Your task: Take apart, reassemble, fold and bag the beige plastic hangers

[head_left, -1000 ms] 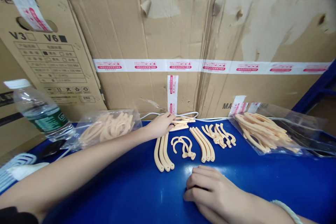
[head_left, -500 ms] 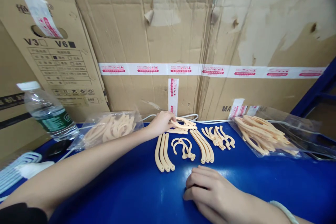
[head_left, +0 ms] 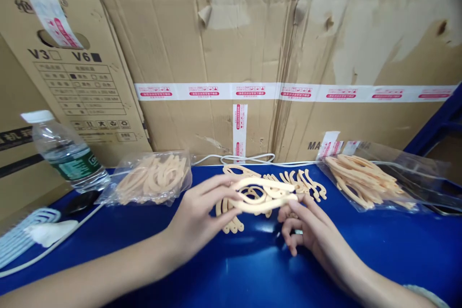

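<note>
A cream plastic hanger piece [head_left: 267, 204] with an oval opening and two prongs is held up above the blue table. My left hand [head_left: 197, 214] pinches its rounded left end between thumb and fingers. At the right end, my right hand [head_left: 306, 224] has thumb and forefinger closed on the lower prong's tip, its other fingers loosely curled. Behind and below lie another looped hanger piece [head_left: 240, 169], curved hanger arms [head_left: 234, 224] and small hooks [head_left: 314, 185]. The held piece and my hands partly hide these rows.
Clear bags of cream pieces lie left [head_left: 155, 180] and right [head_left: 368, 183]. A water bottle [head_left: 72, 159], a black round lid [head_left: 82, 202] and blue hangers [head_left: 27, 233] are on the left. Cardboard [head_left: 209, 57] stands behind a white cable [head_left: 249, 159].
My left hand has picked up one looped hanger piece from the back of the table and brought it nearer. My right hand has risen from the table to its right end.
</note>
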Motion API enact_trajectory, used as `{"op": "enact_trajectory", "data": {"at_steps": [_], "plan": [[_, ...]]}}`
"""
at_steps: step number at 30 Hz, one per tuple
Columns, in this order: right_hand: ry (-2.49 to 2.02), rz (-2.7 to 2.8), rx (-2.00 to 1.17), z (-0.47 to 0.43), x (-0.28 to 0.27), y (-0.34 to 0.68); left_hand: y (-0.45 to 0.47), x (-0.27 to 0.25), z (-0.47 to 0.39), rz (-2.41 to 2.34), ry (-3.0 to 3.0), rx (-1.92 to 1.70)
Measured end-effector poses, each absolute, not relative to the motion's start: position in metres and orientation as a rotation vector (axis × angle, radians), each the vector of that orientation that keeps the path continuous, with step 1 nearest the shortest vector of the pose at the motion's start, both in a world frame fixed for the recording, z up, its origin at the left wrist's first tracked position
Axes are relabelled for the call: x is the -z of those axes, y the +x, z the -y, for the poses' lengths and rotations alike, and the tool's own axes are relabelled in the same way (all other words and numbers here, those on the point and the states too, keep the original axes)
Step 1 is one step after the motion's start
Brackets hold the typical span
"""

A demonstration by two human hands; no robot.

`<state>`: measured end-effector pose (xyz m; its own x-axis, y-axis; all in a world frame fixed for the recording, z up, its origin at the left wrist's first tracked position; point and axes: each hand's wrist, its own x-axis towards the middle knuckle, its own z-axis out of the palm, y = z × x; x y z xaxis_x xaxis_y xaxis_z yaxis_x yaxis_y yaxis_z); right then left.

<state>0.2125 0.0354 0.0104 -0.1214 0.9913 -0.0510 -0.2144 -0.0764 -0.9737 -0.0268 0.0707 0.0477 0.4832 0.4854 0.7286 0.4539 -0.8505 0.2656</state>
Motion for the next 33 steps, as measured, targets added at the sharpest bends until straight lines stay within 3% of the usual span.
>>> {"op": "enact_trajectory", "data": {"at_steps": [4, 14, 19, 24, 30, 33], "plan": [[-1.0, 1.288, -1.523, -0.033, -0.017, 0.213, -0.033, -0.02, -0.048, -0.865, 2.612, -1.338], [-1.1, 1.737, -1.131, -0.023, -0.021, 0.214, -0.027, -0.012, -0.039, -0.885, 2.265, -1.163], [-1.051, 1.683, -1.29, -0.023, -0.018, 0.214, -0.028, -0.012, -0.037, -0.894, 2.217, -1.047], [-1.183, 1.796, -1.377, -0.03, -0.019, 0.218, -0.029, -0.008, -0.041, -1.033, 1.976, -1.194], [-1.186, 1.82, -1.034, -0.037, -0.024, 0.224, -0.03, -0.009, -0.047, -1.121, 1.797, -1.32], [-1.192, 1.662, -1.06, -0.04, -0.024, 0.226, -0.03, -0.011, -0.046, -1.12, 1.727, -1.329]]}}
